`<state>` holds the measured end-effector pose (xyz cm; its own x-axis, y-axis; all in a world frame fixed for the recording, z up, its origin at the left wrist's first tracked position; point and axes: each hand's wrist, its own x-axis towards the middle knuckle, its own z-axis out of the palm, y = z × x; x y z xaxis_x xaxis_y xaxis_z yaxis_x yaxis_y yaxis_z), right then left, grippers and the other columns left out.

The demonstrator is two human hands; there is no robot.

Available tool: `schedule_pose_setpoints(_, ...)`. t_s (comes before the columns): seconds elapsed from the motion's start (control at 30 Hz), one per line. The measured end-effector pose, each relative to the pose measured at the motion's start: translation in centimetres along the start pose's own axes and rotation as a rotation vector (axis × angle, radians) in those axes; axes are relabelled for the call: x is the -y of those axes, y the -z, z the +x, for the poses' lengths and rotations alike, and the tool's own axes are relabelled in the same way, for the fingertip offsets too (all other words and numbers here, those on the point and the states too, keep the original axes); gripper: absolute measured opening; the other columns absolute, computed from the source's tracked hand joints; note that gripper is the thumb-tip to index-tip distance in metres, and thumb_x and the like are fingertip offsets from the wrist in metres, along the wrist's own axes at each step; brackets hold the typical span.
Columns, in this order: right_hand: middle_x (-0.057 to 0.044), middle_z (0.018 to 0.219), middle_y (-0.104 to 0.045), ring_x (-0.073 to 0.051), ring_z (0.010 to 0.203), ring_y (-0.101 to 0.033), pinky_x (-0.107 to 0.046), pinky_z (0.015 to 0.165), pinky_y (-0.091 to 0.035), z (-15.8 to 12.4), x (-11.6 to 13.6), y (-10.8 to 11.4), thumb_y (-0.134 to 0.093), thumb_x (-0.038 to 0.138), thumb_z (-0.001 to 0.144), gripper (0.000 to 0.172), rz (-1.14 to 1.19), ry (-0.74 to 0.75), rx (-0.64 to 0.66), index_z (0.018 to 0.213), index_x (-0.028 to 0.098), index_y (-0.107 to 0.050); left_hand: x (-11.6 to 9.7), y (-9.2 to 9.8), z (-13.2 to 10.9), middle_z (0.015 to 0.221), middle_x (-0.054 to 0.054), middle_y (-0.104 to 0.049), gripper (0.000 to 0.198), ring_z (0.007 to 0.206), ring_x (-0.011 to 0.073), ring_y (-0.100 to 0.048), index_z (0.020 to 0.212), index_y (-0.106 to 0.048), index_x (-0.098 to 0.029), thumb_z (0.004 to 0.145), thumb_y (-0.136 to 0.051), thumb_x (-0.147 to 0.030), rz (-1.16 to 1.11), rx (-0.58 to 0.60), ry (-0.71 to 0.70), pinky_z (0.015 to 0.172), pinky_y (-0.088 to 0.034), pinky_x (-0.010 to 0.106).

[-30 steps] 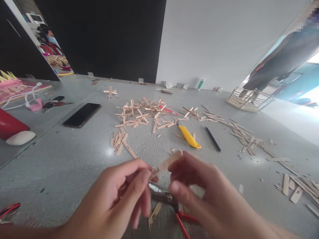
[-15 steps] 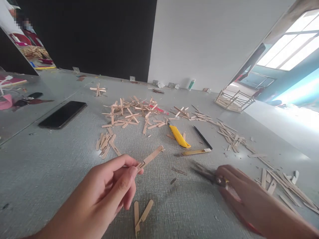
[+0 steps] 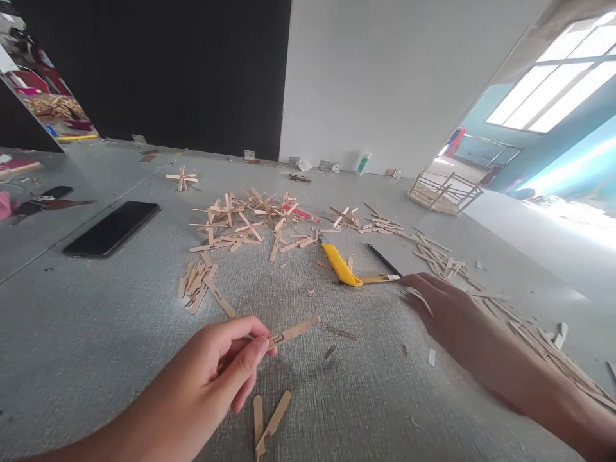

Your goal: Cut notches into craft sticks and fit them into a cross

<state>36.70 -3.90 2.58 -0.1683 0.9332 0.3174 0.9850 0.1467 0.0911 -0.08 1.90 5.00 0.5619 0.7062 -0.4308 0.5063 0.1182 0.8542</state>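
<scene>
My left hand (image 3: 228, 359) pinches a wooden craft stick (image 3: 299, 328) between thumb and fingertips. A small rectangular mark or cut shows close to the grip, and the free end points right. Farther right, my right hand (image 3: 440, 307) stretches low over the table, slightly blurred, its fingertips by the end of a black pen (image 3: 382, 258) and the white tip of a thin yellowish strip (image 3: 378, 279). A yellow utility knife (image 3: 341, 264) lies against that strip. Below my left hand rest two notched craft sticks (image 3: 275, 420). The cutting tool seen earlier is out of sight.
Crossed stick pieces (image 3: 240, 221) cover the middle distance, with a small stick pile (image 3: 197, 282) nearer left. More sticks (image 3: 543, 346) spread along the right. A phone (image 3: 113, 228) lies left; a stick frame (image 3: 445, 192) stands far right. A tall panel (image 3: 366, 83) rises behind.
My right hand has let the dark cutting tool out of view and moved forward to the pen. The yellowish strip has shifted up against the knife. My left hand keeps its stick, now turned flatter.
</scene>
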Motion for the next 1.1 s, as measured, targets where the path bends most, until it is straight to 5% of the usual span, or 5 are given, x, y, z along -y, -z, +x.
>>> schedule_pose_setpoints(0.23,-0.011,0.106,-0.068,-0.024,0.093,-0.067,-0.038,0.081,-0.053,3.1,0.6,-3.2,-0.031,0.021,0.108,0.032,-0.007,0.192,0.059,0.116,0.017,-0.062,2.1,-0.2,1.3,0.066,-0.006,-0.05,0.039,0.054,0.0101,-0.044,0.091,-0.054,-0.021,0.103,-0.042,-0.056,-0.074,0.202,0.027,0.042,-0.035,0.018)
schedule_pose_setpoints(0.47,-0.004,0.077,-0.054,-0.015,0.052,-0.049,-0.031,0.045,-0.032,1.4,4.4,-2.3,-0.034,0.014,0.105,0.026,-0.025,0.272,-0.043,0.093,0.014,-0.057,2.6,0.1,3.0,0.07,0.0,-0.065,0.031,0.047,0.0084,-0.056,0.083,-0.053,-0.018,0.103,-0.047,-0.04,-0.049,0.264,0.063,0.032,-0.035,0.011)
schedule_pose_setpoints(0.57,-0.004,0.084,-0.06,-0.015,0.06,-0.055,-0.031,0.053,-0.04,-0.3,7.4,-1.1,-0.045,0.014,0.105,0.014,0.145,0.394,-0.059,0.111,0.011,-0.058,2.5,0.2,2.9,0.067,0.001,-0.067,0.031,0.048,0.0095,-0.06,0.082,-0.054,-0.017,0.103,-0.047,-0.039,-0.041,0.28,0.056,0.033,-0.038,0.011)
schedule_pose_setpoints(0.73,-0.006,0.082,-0.066,-0.016,0.069,-0.066,-0.029,0.06,-0.052,-0.8,10.8,-0.4,-0.022,0.015,0.11,0.044,0.297,0.587,0.035,0.144,0.0,-0.046,2.5,0.1,2.9,0.064,-0.001,-0.065,0.028,0.046,0.0098,-0.06,0.082,-0.055,-0.017,0.1,-0.054,-0.039,-0.084,0.282,0.08,0.033,-0.041,0.011)
schedule_pose_setpoints(1.1,-0.003,0.074,-0.067,-0.012,0.058,-0.066,-0.023,0.056,-0.053,-0.3,11.1,-0.4,-0.017,0.015,0.11,0.045,0.176,0.575,0.008,0.135,0.002,-0.052,2.3,0.3,3.1,0.063,-0.001,-0.064,0.032,0.047,0.0096,-0.06,0.083,-0.056,-0.017,0.102,-0.05,-0.041,-0.1,0.3,0.103,0.035,-0.042,0.011)
